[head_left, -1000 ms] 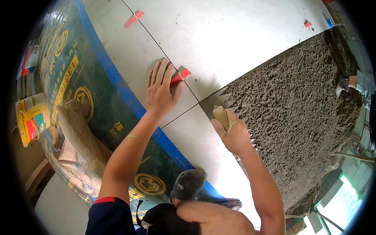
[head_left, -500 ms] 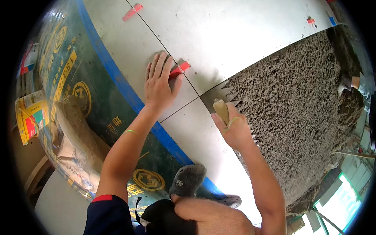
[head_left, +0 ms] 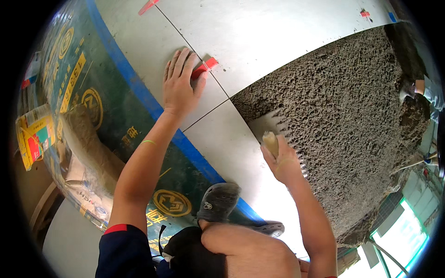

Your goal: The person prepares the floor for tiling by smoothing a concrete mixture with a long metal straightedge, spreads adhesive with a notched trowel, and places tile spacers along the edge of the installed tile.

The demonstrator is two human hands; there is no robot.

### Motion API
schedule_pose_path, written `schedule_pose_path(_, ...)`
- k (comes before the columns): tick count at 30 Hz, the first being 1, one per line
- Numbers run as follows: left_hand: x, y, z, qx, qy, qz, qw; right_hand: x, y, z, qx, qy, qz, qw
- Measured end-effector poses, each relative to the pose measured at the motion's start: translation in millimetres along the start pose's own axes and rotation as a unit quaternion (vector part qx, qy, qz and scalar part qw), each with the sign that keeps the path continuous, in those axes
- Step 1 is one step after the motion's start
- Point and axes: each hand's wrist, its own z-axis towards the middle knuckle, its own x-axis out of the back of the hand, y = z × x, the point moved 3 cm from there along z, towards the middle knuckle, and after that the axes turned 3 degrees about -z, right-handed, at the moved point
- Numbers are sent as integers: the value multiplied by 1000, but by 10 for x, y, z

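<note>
Mortar bed: grey-brown, coarse and pitted (head_left: 343, 125); fills the right side, its upper and left borders running along pale tiles (head_left: 278, 41).
Trowel: notched trowel (head_left: 265, 124) at the bed's left margin, just beside the edge of the lower tile (head_left: 236, 162); toothed side faces the mortar, part of the plate hidden beneath the fist.
Handle: tan, rounded end (head_left: 270, 142), pointing up and slightly left, away from the wrist.
Right hand: closed around that handle (head_left: 282, 161), thumb along its left side; thin yellowish band near the wrist.
Left hand: laid palm down on a tile left of the bed (head_left: 180, 92), fingers extended and nearly together, thumb spread; grasping nothing.
Red wedge: lies across the tile joint (head_left: 205, 67), just beside the left hand, between thumb and forefinger; contact with the skin cannot be told.
Joints: two dark lines meet at the mortar's left corner.
Second wedge: red too (head_left: 148, 6), on the same joint, near the upper edge.
Blue tape: long strip (head_left: 198, 160) between tiles and printed green sheet (head_left: 125, 102).
Shoe: dark grey clog (head_left: 219, 204), over the tape.
Far left: brown sack (head_left: 90, 139), yellow package (head_left: 38, 137).
Far right: another person's limb (head_left: 419, 86), near the mortar's edge; hand or foot unclear.
</note>
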Motion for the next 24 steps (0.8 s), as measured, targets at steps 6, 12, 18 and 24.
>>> schedule_pose_path(6, -16, -35, -49, -6, 5, -6, 1000, -28, 873, -816, -130, -88, -13, 987)
schedule_pose_path(12, 129, 67, -253, -20, -3, -9, 1000, 350, 2016, -2395, -299, -106, -36, 948)
schedule_pose_path(18, 21, 1269, -892, -157, -187, -166, 955, 684, 2394, -4444, -485, -6, -5, 874)
schedule_pose_path(24, -135, 2680, -1348, -284, -336, -315, 841, 123, 2188, -6319, -627, 195, 67, 752)
